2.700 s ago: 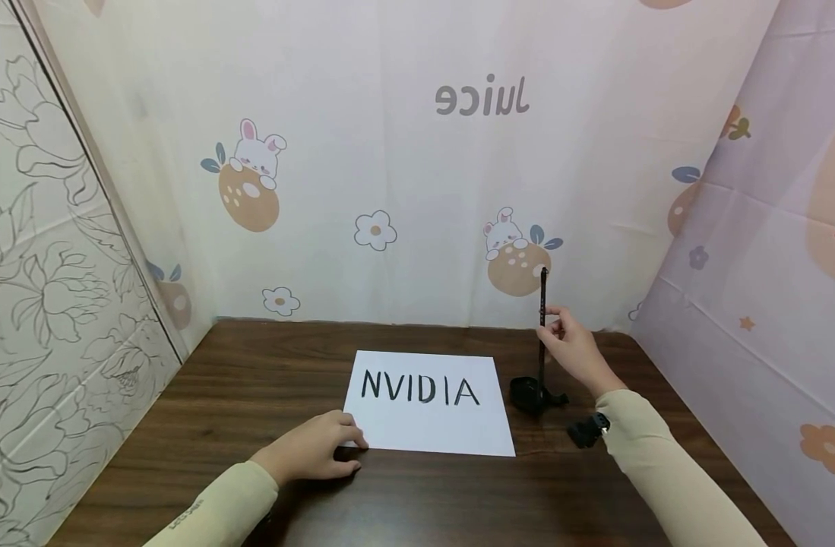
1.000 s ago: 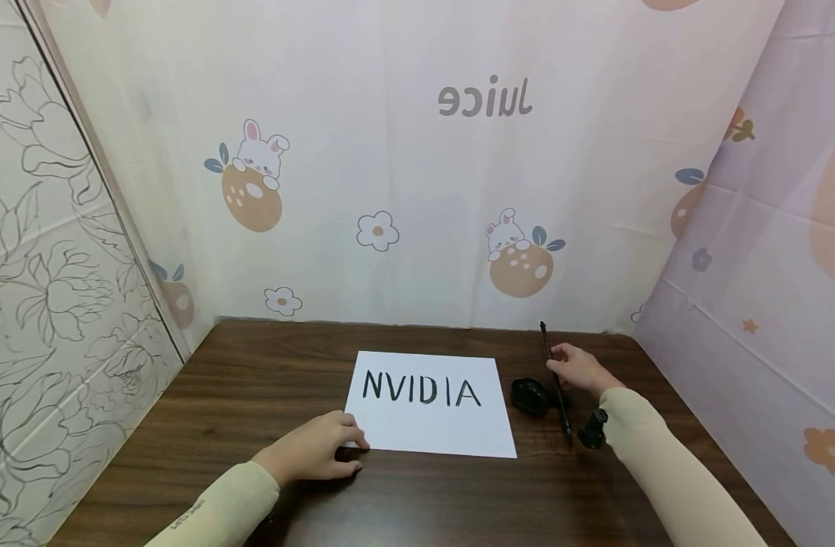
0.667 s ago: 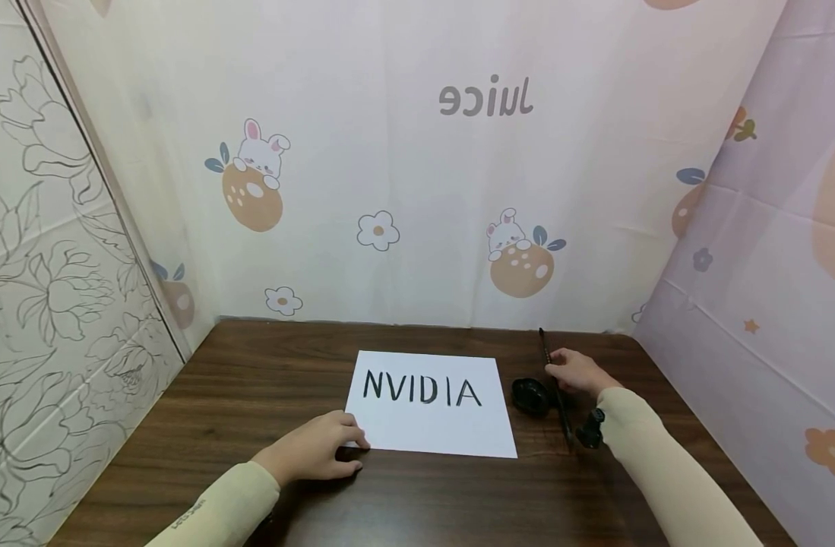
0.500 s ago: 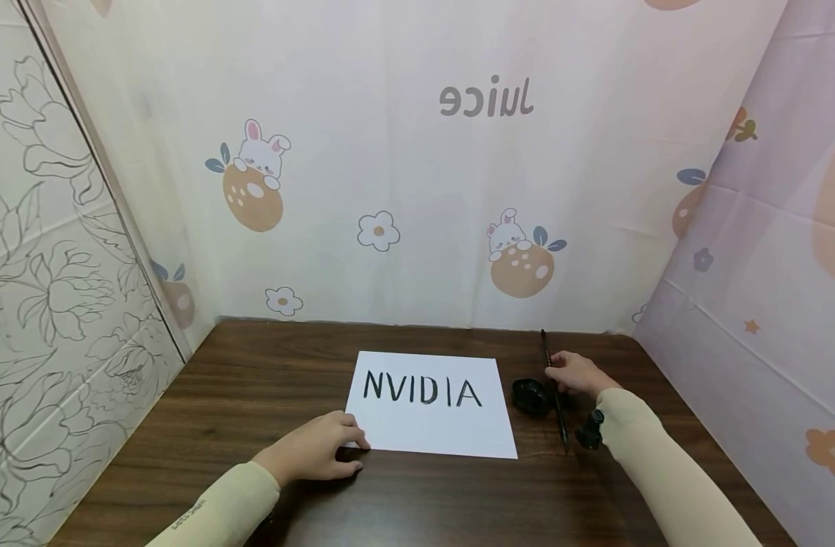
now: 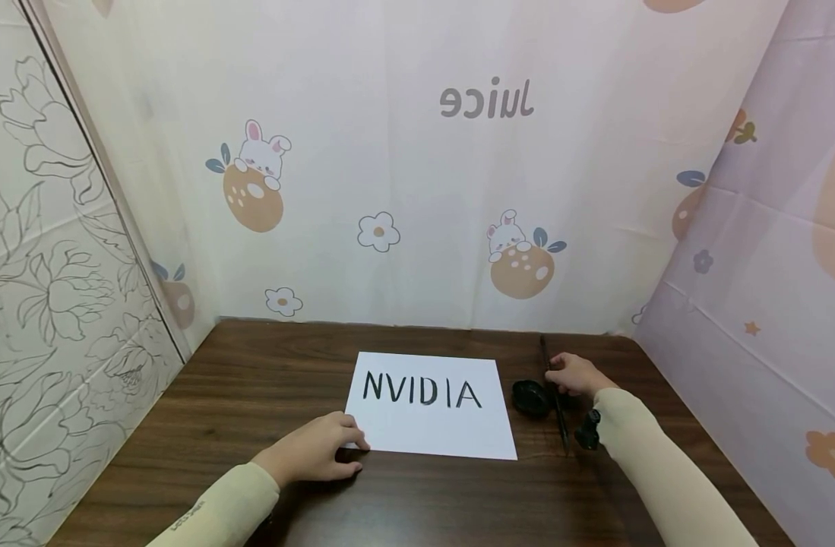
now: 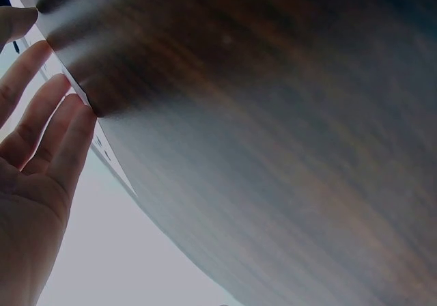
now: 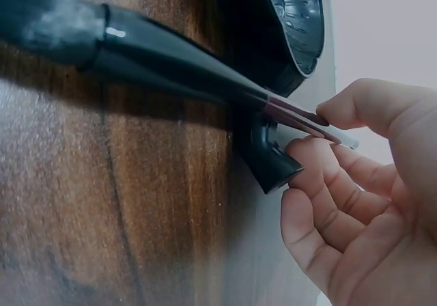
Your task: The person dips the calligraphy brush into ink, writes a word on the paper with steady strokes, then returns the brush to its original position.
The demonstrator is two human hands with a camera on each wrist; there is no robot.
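Note:
My right hand (image 5: 573, 374) pinches a black ink brush (image 5: 561, 425) between thumb and fingers. The brush slants low over the table, just right of a black ink dish (image 5: 529, 398). In the right wrist view, its shaft (image 7: 184, 63) crosses over the dish's short handle (image 7: 263, 159), and its bristle end runs out to the left. My left hand (image 5: 314, 447) rests with fingers spread at the lower left corner of a white paper (image 5: 431, 433) bearing "NVIDIA" in black brush letters. The left wrist view shows those fingertips (image 6: 85, 111) on the paper's edge.
The dark wood table (image 5: 267, 365) runs back to a printed cloth curtain (image 5: 390, 152). More printed cloth hangs at the left and right sides. A small black device (image 5: 587, 431) sits on the right wrist, close to the brush's lower end.
The right hand has come down, and the brush has gone from upright over the dish to slanting low across its handle. The left hand and the paper have stayed in place.

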